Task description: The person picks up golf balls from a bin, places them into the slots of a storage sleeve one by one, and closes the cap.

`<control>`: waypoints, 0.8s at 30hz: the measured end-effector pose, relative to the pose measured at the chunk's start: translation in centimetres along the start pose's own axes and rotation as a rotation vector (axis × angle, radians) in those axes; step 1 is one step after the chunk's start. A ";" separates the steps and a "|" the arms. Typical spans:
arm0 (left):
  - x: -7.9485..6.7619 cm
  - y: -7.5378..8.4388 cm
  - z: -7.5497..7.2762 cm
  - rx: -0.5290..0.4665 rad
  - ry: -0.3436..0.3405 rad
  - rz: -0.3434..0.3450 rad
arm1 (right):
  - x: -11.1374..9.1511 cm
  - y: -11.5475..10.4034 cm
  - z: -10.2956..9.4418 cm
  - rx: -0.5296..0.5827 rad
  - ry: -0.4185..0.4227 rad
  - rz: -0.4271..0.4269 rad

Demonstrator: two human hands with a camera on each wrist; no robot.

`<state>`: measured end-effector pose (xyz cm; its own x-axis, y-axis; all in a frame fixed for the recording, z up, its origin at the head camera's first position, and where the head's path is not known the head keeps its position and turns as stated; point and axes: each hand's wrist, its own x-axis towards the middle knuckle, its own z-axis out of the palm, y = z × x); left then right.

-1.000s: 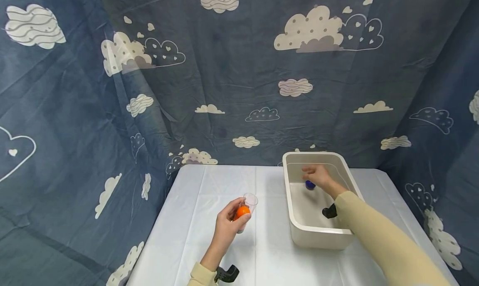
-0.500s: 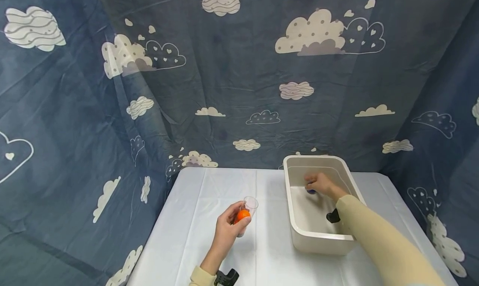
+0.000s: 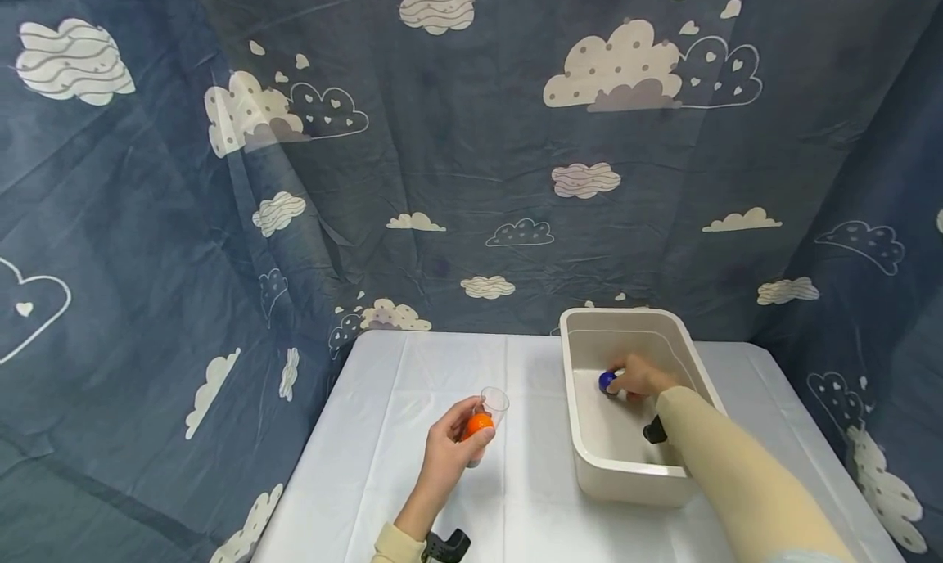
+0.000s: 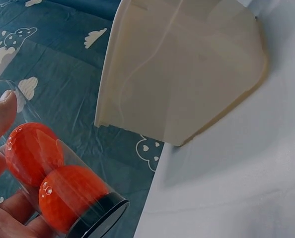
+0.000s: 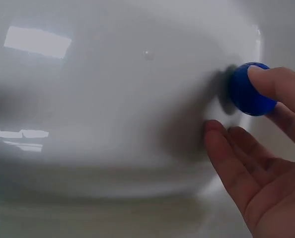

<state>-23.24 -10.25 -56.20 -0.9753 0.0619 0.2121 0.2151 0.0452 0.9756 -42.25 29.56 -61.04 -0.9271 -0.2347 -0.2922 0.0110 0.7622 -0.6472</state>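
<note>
My left hand (image 3: 445, 448) grips a clear plastic tube (image 3: 495, 401) above the table, fingers and thumb round its side. In the left wrist view two orange balls lie one on the other inside, a lower ball (image 4: 70, 198) and an upper ball (image 4: 32, 154). The tube has a black base (image 4: 104, 214) and an open top, and it is tilted. My right hand (image 3: 641, 376) reaches down into the beige bin (image 3: 626, 479). There it pinches a blue ball (image 5: 249, 94) between thumb and index finger, close over the bin's floor; the other fingers are bent beside it.
The white-covered table (image 3: 412, 383) carries the bin on its right side. High bin walls surround the right hand, and the right forearm crosses the bin's near-right rim. A dark blue cloud-print curtain (image 3: 442, 252) hangs behind and at both sides.
My right hand has lowered to the blue ball in the bin, taken it between thumb and finger and drawn slightly toward me. The left hand with the tube stays nearly still.
</note>
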 end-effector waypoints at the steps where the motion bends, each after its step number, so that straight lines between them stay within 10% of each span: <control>1: 0.0 -0.1 0.0 0.000 -0.001 -0.001 | 0.0 0.1 0.2 -0.010 0.003 -0.003; 24: -0.1 0.1 -0.1 0.015 -0.003 -0.003 | 0.1 -2.2 0.2 -0.171 -0.066 -0.101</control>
<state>-23.15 -10.35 -56.09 -0.9757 0.0650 0.2091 0.2130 0.0605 0.9752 -42.26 27.76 -59.75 -0.8936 -0.3499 -0.2812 -0.1497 0.8229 -0.5482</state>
